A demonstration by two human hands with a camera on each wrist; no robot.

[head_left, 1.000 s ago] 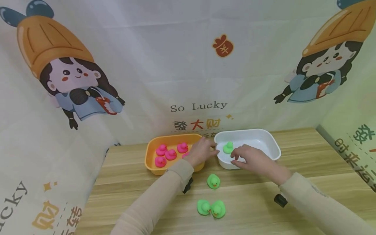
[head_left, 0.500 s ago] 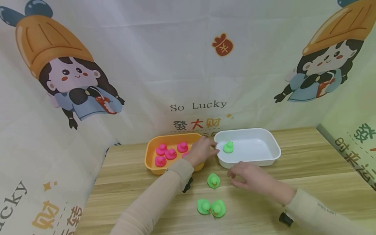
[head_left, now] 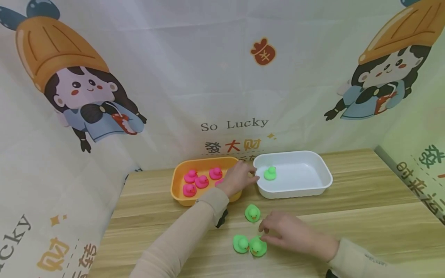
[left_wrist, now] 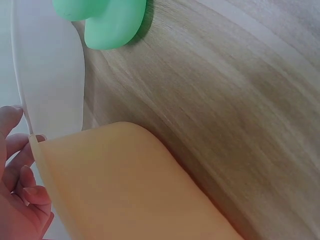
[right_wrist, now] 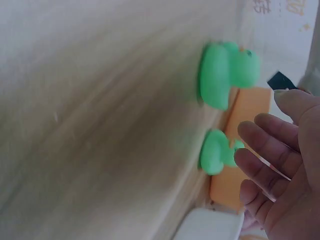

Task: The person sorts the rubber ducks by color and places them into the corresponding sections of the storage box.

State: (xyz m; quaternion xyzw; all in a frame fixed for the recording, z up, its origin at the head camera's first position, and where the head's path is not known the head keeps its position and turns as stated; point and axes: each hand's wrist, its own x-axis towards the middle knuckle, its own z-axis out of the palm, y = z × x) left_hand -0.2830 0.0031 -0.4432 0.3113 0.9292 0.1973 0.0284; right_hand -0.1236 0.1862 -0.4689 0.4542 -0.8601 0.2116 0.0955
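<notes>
My left hand [head_left: 238,179] reaches over the right end of the orange tub [head_left: 180,200], its fingertips at the left rim of the white tub [head_left: 292,193]. In the left wrist view its fingers are loosely bent beside the two rims. My right hand [head_left: 290,235] hovers beside a green rubber duck [head_left: 258,247], thumb overlapping it in the head view; its fingers are spread with nothing between them in the right wrist view. A second green duck [head_left: 240,244] sits against the first, and another green duck [head_left: 252,213] stands farther back.
Several pink ducks [head_left: 201,181] lie in the orange tub, one partly hidden by my left hand. One green duck [head_left: 270,173] sits inside the white tub. Both tubs stand at the back of the wooden table [head_left: 365,185], against a printed cloth [head_left: 167,96].
My right hand has drawn back from over the white tub toward the near pair of green ducks. The left hand stays where it was.
</notes>
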